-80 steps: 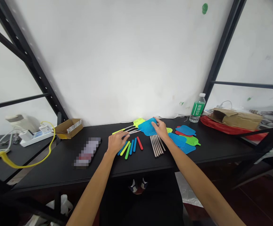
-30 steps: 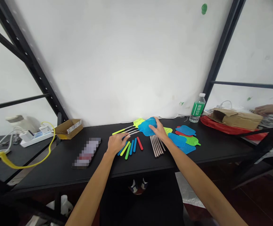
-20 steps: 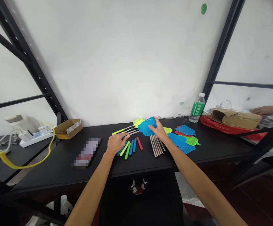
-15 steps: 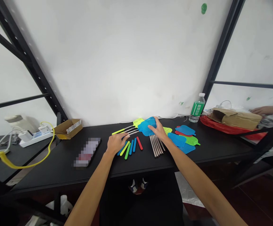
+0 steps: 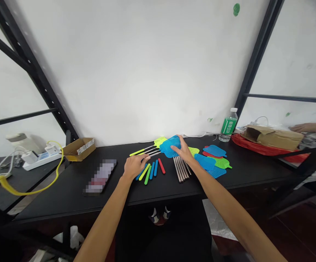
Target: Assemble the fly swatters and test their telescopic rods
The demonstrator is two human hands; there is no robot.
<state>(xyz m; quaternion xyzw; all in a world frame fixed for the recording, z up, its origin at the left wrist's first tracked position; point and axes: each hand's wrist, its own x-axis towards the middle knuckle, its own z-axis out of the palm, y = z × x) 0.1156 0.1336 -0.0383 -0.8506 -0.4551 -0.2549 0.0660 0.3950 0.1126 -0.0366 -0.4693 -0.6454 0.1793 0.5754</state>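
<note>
On the black table (image 5: pixel 65 189), my right hand (image 5: pixel 183 151) is closed on a blue fly-swatter head (image 5: pixel 169 145), fingers on top and thumb below. My left hand (image 5: pixel 134 166) pinches the thin metal rod (image 5: pixel 152 154) that runs from that head toward me. A yellow-green swatter (image 5: pixel 160 141) lies just behind it. Several loose coloured handles (image 5: pixel 151 170) lie beside my left hand. A bundle of bare metal rods (image 5: pixel 182 169) sits under my right wrist. To the right is a pile of blue, red and green swatter heads (image 5: pixel 214 160).
A water bottle (image 5: pixel 229 125) stands at the back right, beside a brown paper bag (image 5: pixel 275 137). Another person's hand (image 5: pixel 307 127) reaches in at the far right. A small cardboard box (image 5: pixel 80 148), a power strip (image 5: pixel 42 160), a yellow cable (image 5: pixel 24 189) and black frame posts (image 5: pixel 252 69) lie around.
My right hand has shifted slightly left on the blue head. My left hand keeps its place on the rod. The other person's hand has come into view at the far right.
</note>
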